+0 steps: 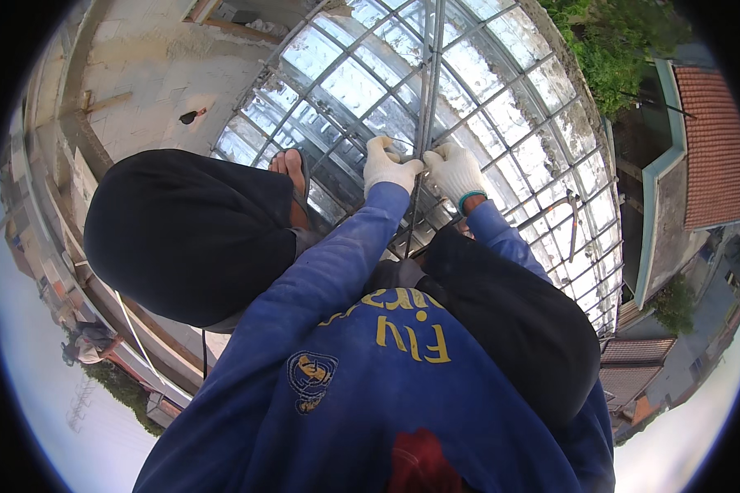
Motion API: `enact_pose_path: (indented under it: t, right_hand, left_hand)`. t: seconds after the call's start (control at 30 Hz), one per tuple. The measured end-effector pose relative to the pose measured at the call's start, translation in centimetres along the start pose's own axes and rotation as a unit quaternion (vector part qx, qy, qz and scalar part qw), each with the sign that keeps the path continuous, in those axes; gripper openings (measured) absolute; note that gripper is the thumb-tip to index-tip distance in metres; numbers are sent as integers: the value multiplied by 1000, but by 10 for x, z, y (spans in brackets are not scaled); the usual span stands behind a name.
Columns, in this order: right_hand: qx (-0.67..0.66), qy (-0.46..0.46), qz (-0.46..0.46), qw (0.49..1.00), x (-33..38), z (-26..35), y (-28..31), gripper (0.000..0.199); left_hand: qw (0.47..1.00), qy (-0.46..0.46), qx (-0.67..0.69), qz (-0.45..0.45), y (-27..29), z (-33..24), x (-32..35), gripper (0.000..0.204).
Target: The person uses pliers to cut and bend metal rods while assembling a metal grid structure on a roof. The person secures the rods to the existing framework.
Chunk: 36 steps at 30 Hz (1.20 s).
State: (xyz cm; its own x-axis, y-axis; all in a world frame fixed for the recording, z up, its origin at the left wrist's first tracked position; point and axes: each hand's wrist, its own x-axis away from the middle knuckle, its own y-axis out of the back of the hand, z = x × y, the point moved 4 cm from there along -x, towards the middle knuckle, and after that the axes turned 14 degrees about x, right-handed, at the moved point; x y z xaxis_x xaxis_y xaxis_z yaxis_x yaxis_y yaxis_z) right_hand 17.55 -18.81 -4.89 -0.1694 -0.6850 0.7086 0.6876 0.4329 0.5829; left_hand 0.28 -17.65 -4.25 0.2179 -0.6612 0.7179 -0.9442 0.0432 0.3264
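Gloved hands: two, one left hand and one right hand. Teal wristband: one. Blue shirt: one, with one emblem. Black-clad knees: two. Bare foot: one plainly showing. Curved tool: one. Tiled roofs: at least two. Steel bars: many, overlapping too closely to count.

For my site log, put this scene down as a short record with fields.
Left hand: white-gloved, fingers bent, at the long bars
Right hand: white-gloved, close to the left, at the same bars; teal band at the wrist
Grip: exact hold unclear
Surface: steel grid over shiny metal sheeting
Lying apart: thin curved tool, apparently on the grid, to the right
Beyond: red tiled roof, far right
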Motion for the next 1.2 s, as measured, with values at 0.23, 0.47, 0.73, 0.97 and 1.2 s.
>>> enact_pose_path:
  t: [0.23, 0.47, 0.73, 0.97, 1.2]
  right_hand:
    - [3, -11, 36, 999, -4, 0, 4, 43]
    - [3, -11, 48, 999, 1, 15, 5, 41]
    - [-2, -1, 33, 999, 4, 9, 12, 43]
    - [22, -30, 77, 996, 21, 11, 33, 53]
    - [-49, -20, -1, 999, 27, 19, 38, 49]
  left_hand:
    - [1000, 25, 13, 8, 6, -11, 9, 81]
    - [969, 86, 231, -23, 2, 33, -15, 62]
    - [964, 97, 230, -94, 11, -1, -16, 28]
    - [977, -85, 196, -22, 0, 0, -13, 19]
    - [981, -142, 130, 30, 2, -19, 16, 25]
